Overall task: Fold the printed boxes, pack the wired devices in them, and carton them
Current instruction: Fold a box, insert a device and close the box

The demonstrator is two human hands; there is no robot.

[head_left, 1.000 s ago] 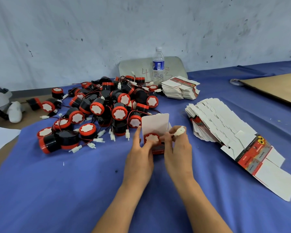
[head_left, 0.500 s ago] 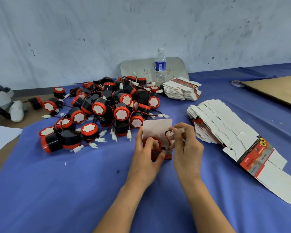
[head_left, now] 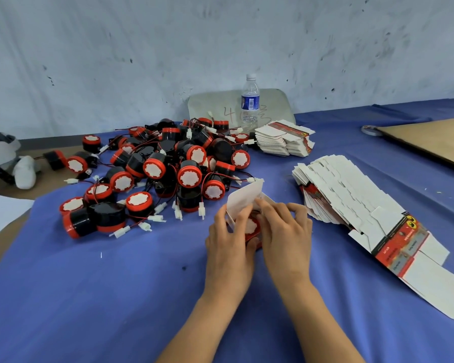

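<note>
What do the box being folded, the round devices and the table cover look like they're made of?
Box: thin card, matt white where it shows, bending along sharp creases.
Devices: probably hard moulded plastic, black bodies with red rims and a slight sheen; the material of the white faces is unclear.
Table cover: blue cloth by the look, matt, with soft wrinkles and folds.

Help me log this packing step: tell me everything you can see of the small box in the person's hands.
The box is small printed cardboard, white inside, red print low on its front. Its top flap stands open, tilted away. A red-rimmed device with a white face sits in the opening. The left hand grips its left side; the right hand holds its right edge near the flap with curled fingers. It is low over the blue cloth, just before the device pile.
</note>
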